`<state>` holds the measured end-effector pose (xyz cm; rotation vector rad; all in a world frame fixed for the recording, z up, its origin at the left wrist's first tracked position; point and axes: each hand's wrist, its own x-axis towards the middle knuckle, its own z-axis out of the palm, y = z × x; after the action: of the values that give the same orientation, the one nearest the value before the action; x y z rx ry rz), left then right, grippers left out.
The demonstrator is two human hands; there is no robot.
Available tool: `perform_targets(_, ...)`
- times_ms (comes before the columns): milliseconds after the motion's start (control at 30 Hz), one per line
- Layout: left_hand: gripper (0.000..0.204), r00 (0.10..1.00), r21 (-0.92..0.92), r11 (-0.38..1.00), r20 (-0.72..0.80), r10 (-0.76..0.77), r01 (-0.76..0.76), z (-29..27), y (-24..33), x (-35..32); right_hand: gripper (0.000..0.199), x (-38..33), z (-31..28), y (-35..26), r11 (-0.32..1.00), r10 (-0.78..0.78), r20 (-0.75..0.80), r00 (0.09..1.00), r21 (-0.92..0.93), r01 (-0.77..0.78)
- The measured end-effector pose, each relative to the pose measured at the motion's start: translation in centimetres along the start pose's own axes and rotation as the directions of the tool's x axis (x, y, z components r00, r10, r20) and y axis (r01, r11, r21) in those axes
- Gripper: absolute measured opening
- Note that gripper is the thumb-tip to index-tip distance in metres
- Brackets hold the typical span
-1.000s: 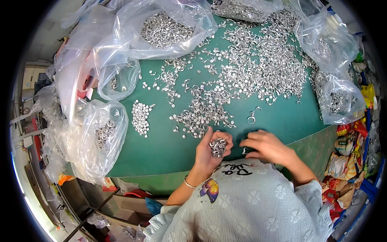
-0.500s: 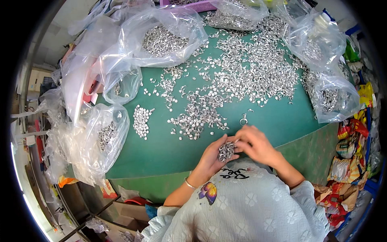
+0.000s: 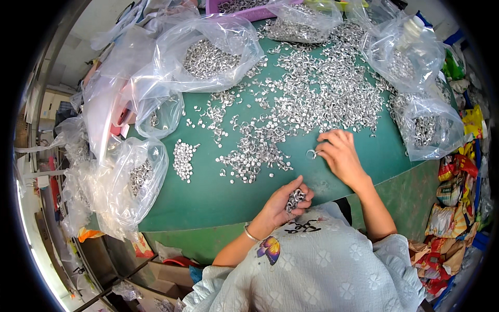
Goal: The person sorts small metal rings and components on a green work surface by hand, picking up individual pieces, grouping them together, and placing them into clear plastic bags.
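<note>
Looking down through the head view, the inspection found a green table (image 3: pixel 208 200) strewn with small silvery metal rings.

The left hand (image 3: pixel 283 203) was cupped and clenched around a handful of rings (image 3: pixel 296 197), held just over the table's near edge, close to the person's chest. The right hand (image 3: pixel 340 156) lay flat-fingered on the table toward the near right corner, its fingertips pinching a single ring (image 3: pixel 311 154) at the fringe of the main scatter (image 3: pixel 322 93).

Handling, by judgement: each ring looked light, stiff and smooth, likely to slip or roll; it is best taken across its rim between thumb and forefinger. A cupped palm suits a quantity, though pieces could spill from a loose fist.

Materials: the rings were bright, curved, hard-looking metal, some apparently open at one side. A tidy small heap (image 3: pixel 182 158) sat apart toward the left edge, and a denser cluster (image 3: pixel 252 153) lay mid-table. Clear plastic bags (image 3: pixel 218 52), thin, crinkled and soft, held more rings along the left, far and right edges. A purple tray (image 3: pixel 249 9) stood at the far edge. Coloured packets (image 3: pixel 452 208) were piled beyond the right edge.
</note>
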<state>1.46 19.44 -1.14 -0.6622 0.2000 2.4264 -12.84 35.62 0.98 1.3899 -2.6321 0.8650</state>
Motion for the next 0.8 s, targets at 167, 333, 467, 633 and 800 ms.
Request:
perform_targets(167, 0.039, 0.999, 0.006, 1.0, -0.031, 0.017, -0.017, 0.3, 0.2, 0.2, 0.012, -0.5, -0.6, 0.1, 0.999, 0.047, -0.115, 0.992, -0.02, -0.05)
perform_targets(333, 0.033, 0.998, -0.017, 0.999, -0.045, 0.039, -0.04, 0.4, 0.2, 0.7, 0.015, 0.3, -0.8, -1.0, 0.982, 0.108, -0.186, 0.977, 0.176, -0.076)
perform_targets(467, 0.031, 0.995, 0.006, 0.997, -0.075, 0.072, -0.071, 0.7, 0.4, 0.6, 0.019, 0.4, -0.3, -1.6, 0.989, 0.144, -0.034, 0.989, -0.028, -0.145)
perform_targets(633, 0.032, 0.995, 0.053, 0.995, -0.051, 0.082, -0.079, 0.8, 0.5, 0.6, 0.018, 0.1, -0.3, -2.4, 0.959, 0.198, -0.022, 0.98, -0.2, -0.199)
perform_targets(800, 0.033, 0.996, 0.086, 0.995, -0.068, 0.064, -0.058, 1.2, 0.7, 0.6, 0.005, 0.6, -1.1, -2.4, 0.963, 0.251, -0.052, 0.967, -0.091, -0.255)
